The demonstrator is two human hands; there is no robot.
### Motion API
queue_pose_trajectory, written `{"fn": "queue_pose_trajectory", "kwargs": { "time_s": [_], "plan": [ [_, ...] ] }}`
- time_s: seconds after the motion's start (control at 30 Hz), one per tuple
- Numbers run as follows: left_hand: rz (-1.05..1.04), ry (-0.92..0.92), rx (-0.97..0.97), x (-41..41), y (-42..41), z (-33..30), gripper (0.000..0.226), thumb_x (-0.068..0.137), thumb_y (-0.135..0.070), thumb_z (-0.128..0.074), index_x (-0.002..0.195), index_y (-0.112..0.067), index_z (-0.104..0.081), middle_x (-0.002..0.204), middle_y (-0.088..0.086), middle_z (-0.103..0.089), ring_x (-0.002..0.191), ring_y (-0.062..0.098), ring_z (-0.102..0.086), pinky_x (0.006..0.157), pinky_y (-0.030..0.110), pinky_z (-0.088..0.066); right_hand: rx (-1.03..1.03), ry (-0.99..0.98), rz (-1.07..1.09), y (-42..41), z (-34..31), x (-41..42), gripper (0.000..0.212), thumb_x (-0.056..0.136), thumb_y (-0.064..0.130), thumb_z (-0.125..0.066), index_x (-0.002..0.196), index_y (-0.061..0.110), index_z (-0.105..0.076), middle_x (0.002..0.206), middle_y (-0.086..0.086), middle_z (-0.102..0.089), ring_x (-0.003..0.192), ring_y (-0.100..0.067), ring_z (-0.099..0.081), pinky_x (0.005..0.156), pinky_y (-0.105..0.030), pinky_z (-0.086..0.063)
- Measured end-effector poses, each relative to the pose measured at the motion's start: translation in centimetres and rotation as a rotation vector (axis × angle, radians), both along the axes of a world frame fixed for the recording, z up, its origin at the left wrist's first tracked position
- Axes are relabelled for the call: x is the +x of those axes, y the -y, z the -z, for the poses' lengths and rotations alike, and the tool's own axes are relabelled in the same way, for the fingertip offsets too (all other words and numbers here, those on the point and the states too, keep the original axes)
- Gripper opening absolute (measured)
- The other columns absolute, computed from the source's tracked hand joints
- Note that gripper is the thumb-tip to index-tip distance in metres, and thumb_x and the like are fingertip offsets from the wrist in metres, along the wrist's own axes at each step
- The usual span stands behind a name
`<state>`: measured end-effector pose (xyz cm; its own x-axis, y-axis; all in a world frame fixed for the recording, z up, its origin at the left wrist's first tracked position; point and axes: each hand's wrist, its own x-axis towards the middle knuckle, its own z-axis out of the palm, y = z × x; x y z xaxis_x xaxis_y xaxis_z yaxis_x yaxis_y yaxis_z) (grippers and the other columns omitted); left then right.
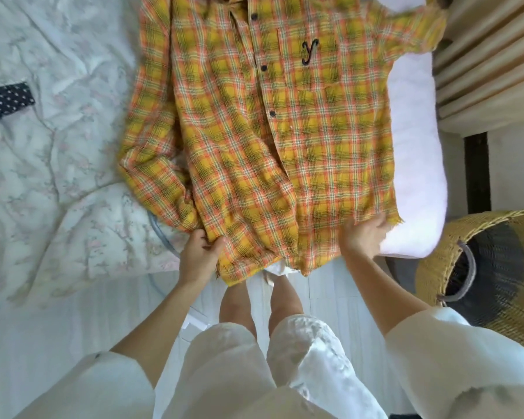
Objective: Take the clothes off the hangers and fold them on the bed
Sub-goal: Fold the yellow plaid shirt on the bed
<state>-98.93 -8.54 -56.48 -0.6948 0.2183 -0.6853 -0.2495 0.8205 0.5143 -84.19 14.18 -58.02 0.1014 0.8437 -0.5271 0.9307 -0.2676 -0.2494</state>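
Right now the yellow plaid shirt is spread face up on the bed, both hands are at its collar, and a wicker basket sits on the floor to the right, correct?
Not quite. In the head view the left hand and right hand grip the yellow plaid shirt at its bottom hem, not its collar. It does lie face up on the bed, with the wicker basket on the right.

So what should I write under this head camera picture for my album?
Both hands, left and right, hold the hem of a plaid shirt on the bed.
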Motion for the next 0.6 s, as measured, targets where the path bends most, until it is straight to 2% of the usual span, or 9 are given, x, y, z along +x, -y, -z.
{"fn": "queue_pose_trajectory", "kwargs": {
  "time_s": [0.03,0.1,0.17,0.23,0.3,0.37,0.47,0.53,0.6],
  "plan": [
    [-0.034,-0.023,0.036,-0.2,-0.3,-0.3,0.019,0.088,-0.028,-0.064,0.093,-0.014,-0.053,0.084,0.000,-0.065,0.082,0.019,-0.060,0.074,0.032,-0.044,0.023,-0.133,-0.117,0.5,-0.5,-1.0,0.055,0.092,0.027,-0.047,0.137,-0.003,-0.036,0.135,-0.021,-0.043,0.121,-0.036,-0.045,0.100,-0.043,-0.039],
    [-0.079,-0.071,0.073,-0.7,-1.0,-0.4,0.017,0.091,-0.025,-0.060,0.098,-0.011,-0.054,0.091,0.005,-0.066,0.084,0.020,-0.060,0.075,0.033,-0.045,-0.104,-0.375,-0.301,1.9,-1.3,-3.3,0.048,0.094,0.035,-0.047,0.128,0.001,-0.050,0.120,-0.014,-0.059,0.105,-0.027,-0.058,0.092,-0.037,-0.046],
    [-0.079,-0.141,0.060,-1.4,-1.4,-0.7,0.016,0.095,-0.024,-0.055,0.094,-0.008,-0.055,0.091,0.007,-0.063,0.083,0.021,-0.056,0.072,0.031,-0.040,-0.257,-0.428,-0.407,3.0,-2.2,-5.8,0.048,0.091,0.046,-0.051,0.121,0.009,-0.055,0.107,-0.005,-0.065,0.096,-0.022,-0.060,0.086,-0.039,-0.050],
    [-0.099,-0.197,0.069,-1.9,-1.9,-1.4,0.019,0.098,-0.023,-0.048,0.088,-0.007,-0.053,0.081,0.002,-0.057,0.076,0.017,-0.050,0.071,0.028,-0.034,-0.323,-0.421,-0.414,3.8,-2.5,-7.3,0.038,0.090,0.045,-0.053,0.109,0.012,-0.057,0.085,-0.002,-0.065,0.078,-0.021,-0.061,0.069,-0.035,-0.052],
    [-0.147,-0.242,0.088,-2.1,-2.0,-2.2,0.021,0.101,-0.022,-0.040,0.088,-0.007,-0.048,0.073,-0.003,-0.047,0.069,0.012,-0.044,0.068,0.026,-0.030,-0.431,-0.507,-0.274,4.4,-2.7,-8.0,0.026,0.091,0.031,-0.056,0.095,0.006,-0.058,0.070,-0.005,-0.059,0.061,-0.021,-0.054,0.055,-0.033,-0.047],
    [-0.211,-0.278,0.105,-2.2,-1.6,-2.7,0.019,0.103,-0.020,-0.034,0.093,-0.009,-0.045,0.078,-0.003,-0.046,0.072,0.014,-0.042,0.066,0.024,-0.029,-0.530,-0.611,-0.132,4.9,-3.3,-8.2,0.022,0.091,0.023,-0.058,0.094,0.002,-0.060,0.074,-0.011,-0.056,0.067,-0.023,-0.051,0.060,-0.041,-0.048],
    [-0.271,-0.310,0.108,-2.3,-1.0,-2.8,0.024,0.103,-0.020,-0.029,0.104,-0.003,-0.046,0.092,0.006,-0.049,0.079,0.019,-0.045,0.067,0.025,-0.031,-0.538,-0.756,-0.013,4.8,-4.6,-7.9,0.013,0.088,0.015,-0.059,0.093,0.003,-0.058,0.076,-0.007,-0.059,0.071,-0.022,-0.055,0.065,-0.031,-0.049],
    [-0.264,-0.321,0.103,-2.4,-0.7,-2.8,0.027,0.103,-0.020,-0.029,0.110,0.001,-0.046,0.092,0.008,-0.050,0.072,0.018,-0.046,0.065,0.026,-0.032,-0.518,-0.807,-0.004,4.6,-5.0,-7.6,0.009,0.088,0.014,-0.061,0.093,0.006,-0.059,0.081,-0.006,-0.063,0.078,-0.024,-0.058,0.076,-0.038,-0.050],
    [-0.231,-0.311,0.107,-2.4,-0.6,-2.9,0.025,0.103,-0.021,-0.032,0.107,-0.002,-0.046,0.089,0.007,-0.050,0.068,0.014,-0.045,0.063,0.027,-0.032,-0.492,-0.824,-0.045,4.4,-5.2,-7.4,0.004,0.091,0.017,-0.060,0.094,0.014,-0.059,0.090,-0.004,-0.065,0.088,-0.024,-0.061,0.086,-0.041,-0.050]
  ]
}}
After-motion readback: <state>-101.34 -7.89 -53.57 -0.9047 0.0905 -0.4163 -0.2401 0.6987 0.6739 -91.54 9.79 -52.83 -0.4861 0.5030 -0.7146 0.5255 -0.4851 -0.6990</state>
